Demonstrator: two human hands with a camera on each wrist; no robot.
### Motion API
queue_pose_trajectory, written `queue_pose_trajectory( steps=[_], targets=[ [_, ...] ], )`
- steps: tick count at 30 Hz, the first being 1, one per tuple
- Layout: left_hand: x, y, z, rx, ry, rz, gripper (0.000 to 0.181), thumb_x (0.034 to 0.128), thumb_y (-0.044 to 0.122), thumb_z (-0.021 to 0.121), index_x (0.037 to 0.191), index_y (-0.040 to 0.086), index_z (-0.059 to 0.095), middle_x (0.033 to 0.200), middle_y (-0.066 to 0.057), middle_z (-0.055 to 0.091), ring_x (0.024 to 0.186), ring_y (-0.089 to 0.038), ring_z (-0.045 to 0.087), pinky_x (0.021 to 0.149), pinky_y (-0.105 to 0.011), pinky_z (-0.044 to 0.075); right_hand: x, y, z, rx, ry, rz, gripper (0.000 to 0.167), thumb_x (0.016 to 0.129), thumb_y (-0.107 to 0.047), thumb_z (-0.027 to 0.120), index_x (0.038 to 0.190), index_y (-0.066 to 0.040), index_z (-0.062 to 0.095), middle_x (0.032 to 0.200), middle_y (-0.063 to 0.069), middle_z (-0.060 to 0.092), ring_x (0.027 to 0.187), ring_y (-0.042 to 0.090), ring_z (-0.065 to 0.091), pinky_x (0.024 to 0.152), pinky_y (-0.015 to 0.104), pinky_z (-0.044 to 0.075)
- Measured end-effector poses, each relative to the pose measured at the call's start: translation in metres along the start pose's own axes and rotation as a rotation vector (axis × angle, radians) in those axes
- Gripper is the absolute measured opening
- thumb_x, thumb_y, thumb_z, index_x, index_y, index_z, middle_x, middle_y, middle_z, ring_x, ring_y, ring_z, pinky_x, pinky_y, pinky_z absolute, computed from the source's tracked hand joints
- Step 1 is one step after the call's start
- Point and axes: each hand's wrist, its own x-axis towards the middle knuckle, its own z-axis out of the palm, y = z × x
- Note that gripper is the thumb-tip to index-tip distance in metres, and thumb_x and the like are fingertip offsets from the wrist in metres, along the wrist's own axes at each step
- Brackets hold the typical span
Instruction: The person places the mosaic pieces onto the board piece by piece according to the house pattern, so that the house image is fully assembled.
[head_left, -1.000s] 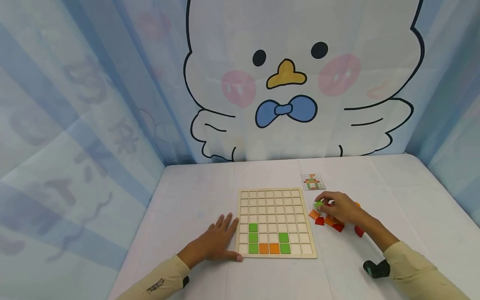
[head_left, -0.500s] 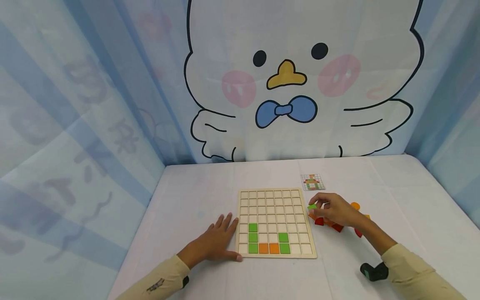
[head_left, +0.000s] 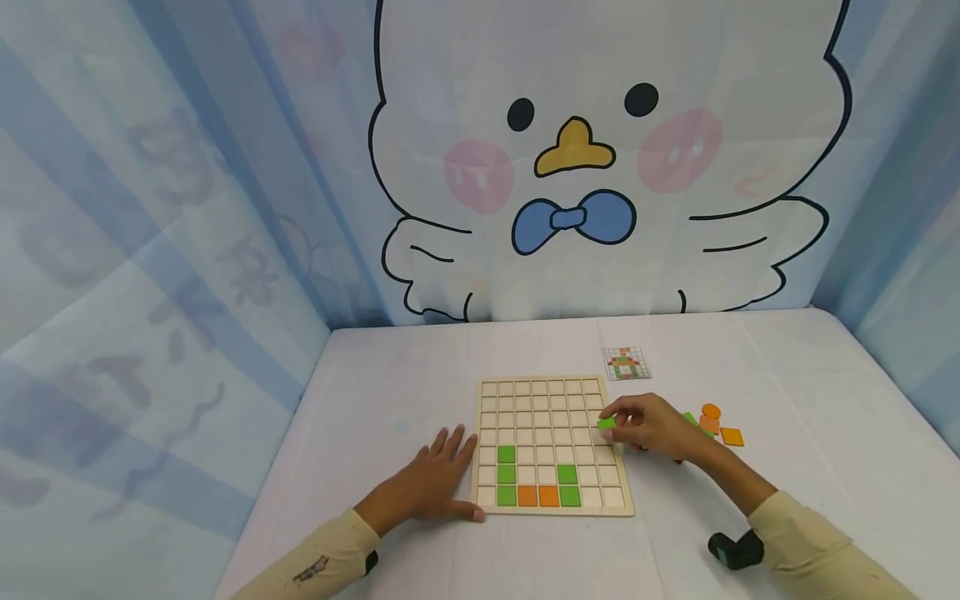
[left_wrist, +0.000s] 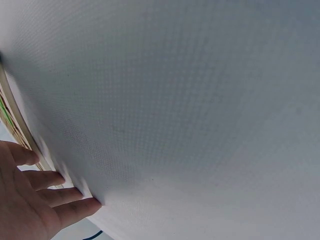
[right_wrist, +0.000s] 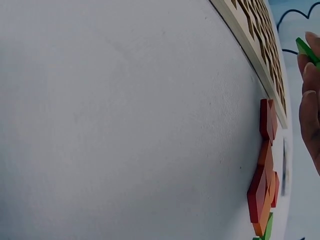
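Note:
In the head view the wooden grid board (head_left: 540, 436) lies on the table, with green squares (head_left: 506, 475) and orange squares (head_left: 528, 497) in its lower cells. My left hand (head_left: 429, 481) rests at the board's left edge, fingers spread; the left wrist view shows this hand (left_wrist: 35, 200) beside the board's rim. Between thumb and fingers my right hand (head_left: 654, 425) pinches a green piece (head_left: 606, 423) over the board's right side. The same green piece (right_wrist: 306, 50) shows in the right hand (right_wrist: 311, 105) in the right wrist view, raised above the table.
Right of the board lie loose pieces, among them an orange disc (head_left: 711, 411) and an orange square (head_left: 732, 437); several red pieces (right_wrist: 258, 195) show in the right wrist view. A small pattern card (head_left: 626, 363) is behind them. Patterned curtains (head_left: 570, 275) stand behind the table.
My right hand has moved left from the loose pieces to the board's right edge, carrying the green piece. More of the pieces at the right show now. The left hand stays in place.

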Motion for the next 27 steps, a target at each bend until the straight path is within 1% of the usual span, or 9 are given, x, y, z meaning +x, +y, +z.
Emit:
queue_pose_trajectory(
  steps=[2,5,8,11,18,22,27],
  targets=[
    [-0.001,0.0,0.0,-0.002,-0.001,0.0,0.117,0.075,0.079,0.065,0.16,0.011,0.024,0.167,-0.018,0.018,0.152,-0.043,0.021,0.114,-0.06,0.034,0.001,-0.001,0.002,0.018,-0.012,-0.007,0.028,0.09,-0.016,0.076,0.112,0.0,0.07,0.083,0.006,0.061,0.057,0.008,0.053,0.051,0.022,0.044],
    [-0.002,0.001,-0.001,-0.004,0.001,-0.001,0.117,0.0747,0.079,0.066,0.16,0.011,0.024,0.167,-0.018,0.018,0.152,-0.043,0.021,0.114,-0.06,0.034,0.001,-0.003,0.005,0.044,-0.032,-0.016,0.03,0.089,-0.014,0.076,0.114,0.002,0.069,0.085,0.006,0.061,0.059,0.008,0.054,0.053,0.022,0.047],
    [-0.003,0.002,-0.003,-0.005,0.002,-0.002,0.117,0.0746,0.079,0.066,0.16,0.011,0.024,0.167,-0.018,0.019,0.152,-0.043,0.021,0.114,-0.061,0.034,0.003,-0.004,0.008,0.06,-0.053,-0.029,0.032,0.09,-0.013,0.075,0.116,0.003,0.068,0.087,0.007,0.062,0.062,0.007,0.055,0.056,0.022,0.051],
    [-0.003,0.002,-0.003,-0.005,0.002,0.0,0.116,0.0749,0.079,0.066,0.16,0.011,0.024,0.167,-0.017,0.019,0.152,-0.043,0.021,0.114,-0.061,0.034,0.004,-0.004,0.012,0.065,-0.071,-0.042,0.033,0.089,-0.011,0.075,0.118,0.003,0.067,0.087,0.006,0.063,0.061,0.007,0.056,0.057,0.022,0.052],
    [-0.002,0.001,-0.002,0.0,-0.003,-0.001,0.116,0.0752,0.079,0.065,0.16,0.011,0.024,0.167,-0.017,0.018,0.152,-0.043,0.021,0.114,-0.061,0.034,0.008,-0.007,0.022,0.101,-0.099,-0.045,0.029,0.087,-0.007,0.075,0.114,0.002,0.067,0.085,0.006,0.061,0.06,0.01,0.057,0.057,0.022,0.052],
    [-0.002,0.002,-0.002,-0.001,-0.006,-0.003,0.116,0.0754,0.079,0.065,0.16,0.012,0.024,0.167,-0.017,0.018,0.152,-0.043,0.021,0.114,-0.061,0.034,0.01,-0.011,0.028,0.075,-0.101,-0.057,0.028,0.087,-0.009,0.076,0.112,0.001,0.067,0.085,0.006,0.062,0.058,0.008,0.054,0.056,0.02,0.049],
    [-0.004,0.005,-0.006,-0.011,-0.011,-0.006,0.116,0.0755,0.078,0.067,0.16,0.011,0.024,0.167,-0.017,0.019,0.153,-0.042,0.02,0.115,-0.06,0.034,0.014,-0.012,0.034,0.029,-0.089,-0.063,0.028,0.087,-0.011,0.077,0.111,-0.001,0.066,0.084,0.005,0.063,0.058,0.005,0.052,0.055,0.019,0.047]
  ],
)
